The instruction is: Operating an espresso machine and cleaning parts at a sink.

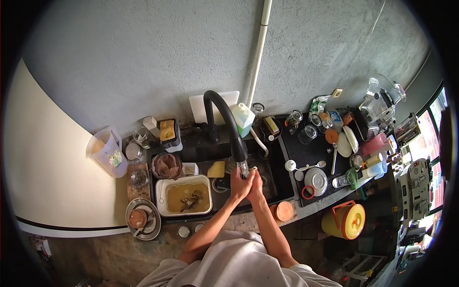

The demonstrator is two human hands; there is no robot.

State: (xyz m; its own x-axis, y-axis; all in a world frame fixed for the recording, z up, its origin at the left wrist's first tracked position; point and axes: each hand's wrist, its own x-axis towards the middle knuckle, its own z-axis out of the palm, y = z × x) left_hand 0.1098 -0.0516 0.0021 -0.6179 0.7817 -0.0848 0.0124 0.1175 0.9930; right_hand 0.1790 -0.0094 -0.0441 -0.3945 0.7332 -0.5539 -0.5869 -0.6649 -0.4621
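Observation:
Water runs from the black gooseneck faucet (225,122) onto my two hands over the dark sink (276,172). My left hand (239,184) and my right hand (256,183) are close together under the spout, and a small pale edge of something shows at the right fingertips. What lies between the hands is mostly hidden. Left of them, a yellow sponge cloth (216,169) lies by the sink. A white rectangular basin (157,193) holds murky yellowish water with dark items in it. Behind the faucet stands a bottle of green liquid (244,118).
To the right, a black drying mat (294,150) carries glasses, spoons and an upturned bowl (315,181). A yellow lidded bucket (343,220) stands lower right. Left are a plastic pitcher (111,152), stacked metal plates (156,229) and a mesh-lined basket (166,165).

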